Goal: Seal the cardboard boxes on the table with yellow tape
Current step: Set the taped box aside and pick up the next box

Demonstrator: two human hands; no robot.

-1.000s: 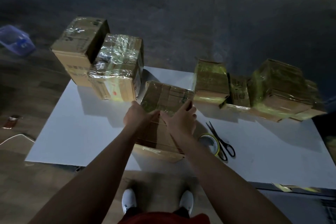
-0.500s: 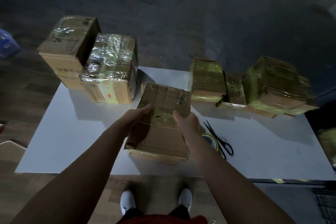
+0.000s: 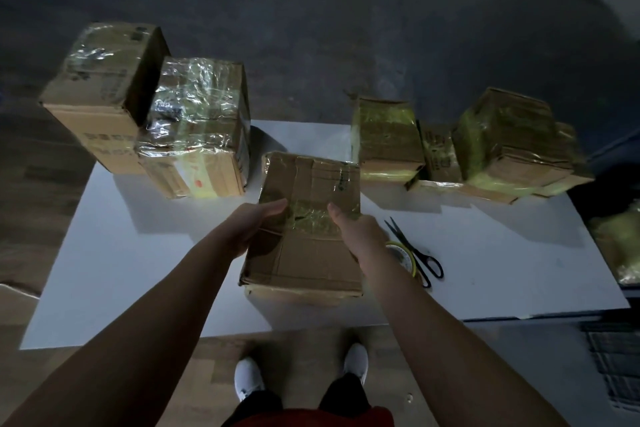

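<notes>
A brown cardboard box (image 3: 311,256) with a strip of yellow tape across its top sits at the table's front middle. My left hand (image 3: 251,224) holds its left side with the thumb lying on top. On the other side my right hand (image 3: 358,230) grips it the same way, thumb on the taped strip. The yellow tape roll (image 3: 404,255) lies on the table just right of my right wrist, partly hidden by it. Black scissors (image 3: 417,253) lie against the roll.
Two large boxes wrapped in clear film (image 3: 197,128) (image 3: 104,87) stand at the back left. Several yellow-taped boxes (image 3: 386,139) (image 3: 509,146) line the back right. The white table (image 3: 114,253) ends just before my feet; dark floor lies beyond.
Both hands slid from the middle of the box's top out to its left and right sides. The box came nearer to me and its top now faces up more fully.
</notes>
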